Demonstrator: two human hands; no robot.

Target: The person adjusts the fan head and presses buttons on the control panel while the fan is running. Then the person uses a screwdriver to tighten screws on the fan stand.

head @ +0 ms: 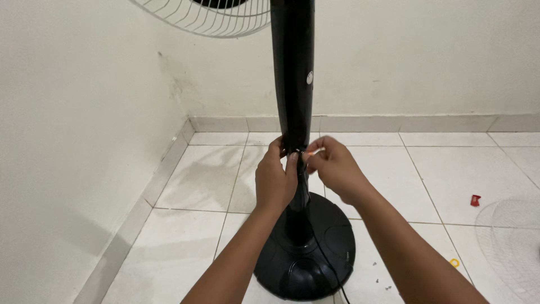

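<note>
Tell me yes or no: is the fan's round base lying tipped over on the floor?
No. The round black base sits flat on the tiled floor with the pole upright, and the left hand and right hand meet at the pole.

Glossy black fan column, with a small pale round mark on its side. Black round base too, same gloss, and a thin black cord trailing off it. White wire fan guard at the top, a grid of fine radial lines. Second white wire guard lying at the right edge. White floor tiles with grey grout lines, greyish smudges at the left. Cream wall, dark stain near the corner. Small red piece; small yellow ring.
</note>
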